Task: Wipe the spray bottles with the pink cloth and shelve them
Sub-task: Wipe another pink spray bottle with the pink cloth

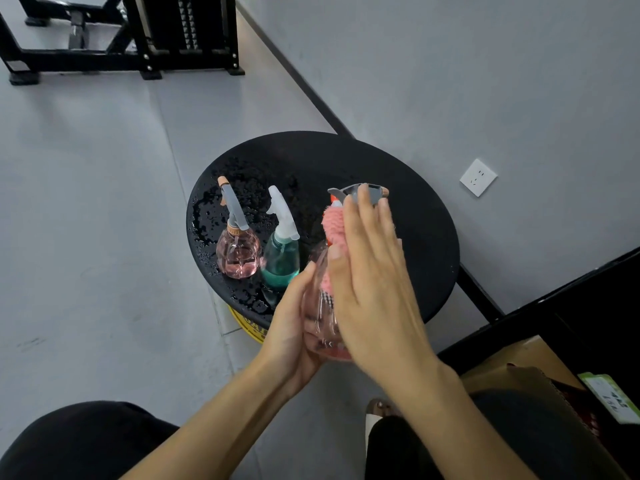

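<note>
The held spray bottle [320, 317] has a clear, pink-tinted ribbed body and a grey trigger head; it is above the near edge of the round black bench [415, 209], lifted between both hands. Its long axis runs from the base, nearest the person, up and away to the head; the head lies crosswise, with an orange-tan tip showing at its right end. The pink cloth [334, 226], fluffy and ridged, lies along the bottle's neck and upper body, mostly under the palm. The left hand [294, 337] cups the lower body from the left, fingers curled round it; the right hand [374, 271] is flat, fingers straight and together, pressing the cloth against the bottle, fingertips reaching the grey head. Two more stand upright on the bench's left part (which is beaded with water drops): a pink bottle [238, 251] with a grey sprayer, and just beside it a teal bottle [281, 258] with a white sprayer.
</note>
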Action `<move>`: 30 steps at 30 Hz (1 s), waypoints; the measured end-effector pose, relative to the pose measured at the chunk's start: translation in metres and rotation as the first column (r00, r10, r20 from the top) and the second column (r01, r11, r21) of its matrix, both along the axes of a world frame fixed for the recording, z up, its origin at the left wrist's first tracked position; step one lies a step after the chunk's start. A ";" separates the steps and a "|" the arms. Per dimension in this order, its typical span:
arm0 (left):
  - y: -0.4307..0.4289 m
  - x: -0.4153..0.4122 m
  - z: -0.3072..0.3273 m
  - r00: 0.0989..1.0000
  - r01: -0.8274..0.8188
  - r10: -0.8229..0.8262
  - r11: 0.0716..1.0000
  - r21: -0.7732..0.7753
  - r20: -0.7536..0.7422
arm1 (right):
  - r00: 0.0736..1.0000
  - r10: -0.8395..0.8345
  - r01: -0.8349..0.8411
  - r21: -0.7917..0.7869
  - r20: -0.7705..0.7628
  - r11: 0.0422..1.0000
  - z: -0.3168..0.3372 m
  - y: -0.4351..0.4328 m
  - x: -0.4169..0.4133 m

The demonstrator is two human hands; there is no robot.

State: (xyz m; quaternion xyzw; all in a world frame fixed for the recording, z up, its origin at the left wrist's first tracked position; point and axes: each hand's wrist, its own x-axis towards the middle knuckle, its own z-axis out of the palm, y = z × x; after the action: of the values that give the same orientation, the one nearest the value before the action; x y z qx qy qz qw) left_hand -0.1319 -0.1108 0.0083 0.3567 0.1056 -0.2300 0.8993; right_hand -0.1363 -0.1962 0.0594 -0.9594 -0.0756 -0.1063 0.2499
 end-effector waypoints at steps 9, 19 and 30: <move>0.001 0.000 0.003 0.989 -0.134 0.138 0.988 -0.081 0.050 | 0.992 0.042 -0.032 -0.086 0.116 0.996 -0.021 0.011 -0.035; 0.002 -0.005 0.005 0.997 0.030 -0.025 0.997 -0.064 0.070 | 0.998 -0.044 0.040 0.069 0.049 0.997 -0.001 0.009 -0.015; 0.002 -0.003 0.002 0.995 0.081 -0.081 0.997 0.000 0.051 | 1.000 -0.013 0.013 0.020 -0.003 1.000 0.005 -0.001 0.000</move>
State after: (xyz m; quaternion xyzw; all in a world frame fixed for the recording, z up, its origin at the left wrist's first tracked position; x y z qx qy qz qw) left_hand -0.1352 -0.1090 0.0100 0.3654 0.0677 -0.2573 0.8920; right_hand -0.1358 -0.1974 0.0641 -0.9575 -0.0681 -0.1074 0.2587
